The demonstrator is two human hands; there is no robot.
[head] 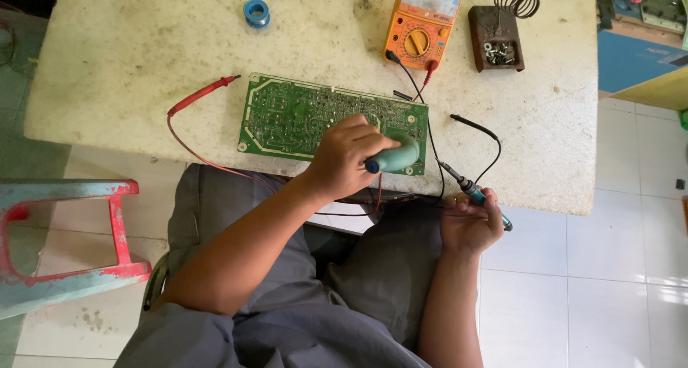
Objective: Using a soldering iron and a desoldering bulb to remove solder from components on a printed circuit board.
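A green rectangular circuit board (301, 117), solder side up, is pressed by a teal-handled tool (393, 157) gripped in the left hand (347, 156), while a slim soldering iron (474, 192) is pinched by the right hand (469, 225).

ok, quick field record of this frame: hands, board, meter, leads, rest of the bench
left hand: grips a green tool on the board
right hand: holds a soldering iron off the table edge, tip toward the table
board: green, flat on the table, solder side up
meter: orange, at the far edge
red probe: lying left of the board
black probe: lying right of the board
iron stand: brown, with coil, beside the meter
solder spool: blue, far side
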